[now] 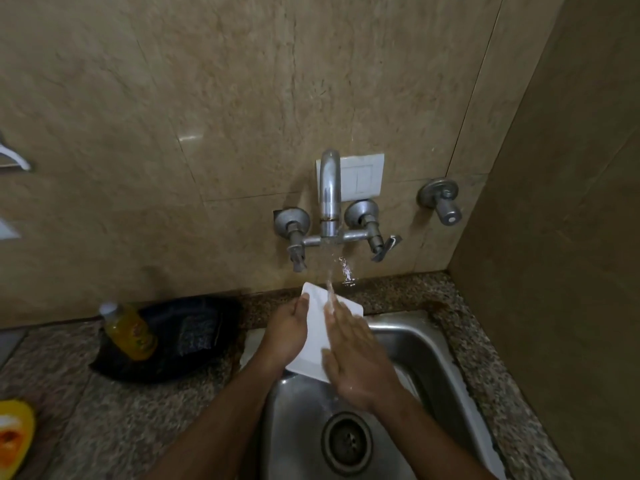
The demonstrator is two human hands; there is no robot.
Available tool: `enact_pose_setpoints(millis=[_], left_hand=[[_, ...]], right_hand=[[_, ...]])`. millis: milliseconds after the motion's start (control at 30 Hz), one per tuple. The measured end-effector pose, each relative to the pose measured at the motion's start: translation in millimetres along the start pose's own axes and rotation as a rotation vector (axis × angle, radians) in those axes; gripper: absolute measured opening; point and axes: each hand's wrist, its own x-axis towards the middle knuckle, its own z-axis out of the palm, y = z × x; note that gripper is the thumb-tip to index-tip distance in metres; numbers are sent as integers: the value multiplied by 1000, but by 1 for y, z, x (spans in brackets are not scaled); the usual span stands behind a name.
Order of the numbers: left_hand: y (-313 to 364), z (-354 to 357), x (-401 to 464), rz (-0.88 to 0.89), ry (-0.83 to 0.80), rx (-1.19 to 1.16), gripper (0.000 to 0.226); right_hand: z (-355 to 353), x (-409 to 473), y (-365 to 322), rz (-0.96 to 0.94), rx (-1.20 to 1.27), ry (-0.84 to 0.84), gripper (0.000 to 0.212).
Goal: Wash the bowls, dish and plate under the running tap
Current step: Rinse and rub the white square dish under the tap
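Observation:
A white rectangular dish is held tilted over the steel sink, under the stream from the wall tap. My left hand grips the dish by its left edge, thumb on top. My right hand lies flat on the dish's face with fingers spread, and the water lands on its fingertips. Behind the dish, another white piece leans at the sink's left rim, mostly hidden.
A black tray on the granite counter holds a yellow soap bottle and a dark scrubber. A yellow object sits at the left edge. The sink drain lies below my hands. A side wall stands close on the right.

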Motion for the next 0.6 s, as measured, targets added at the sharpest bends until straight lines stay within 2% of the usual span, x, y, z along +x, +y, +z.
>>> enact_pose_setpoints(millis=[233,367,500,600], left_hand=[[-5,-2,-6,50,111,46,52],[-9,0,-7,62,127,73,52],[-3,1,-8,64,141,95,46],[-9,-2,-5,76,148,50,47]], right_hand=[[-4,2,-4,117,-30,-76,74],[5,-12,-14,71,-47,-97,82],[4,1,-4,118,-89,-78,77],[9,-10,-11,71,-95,-94,74]])
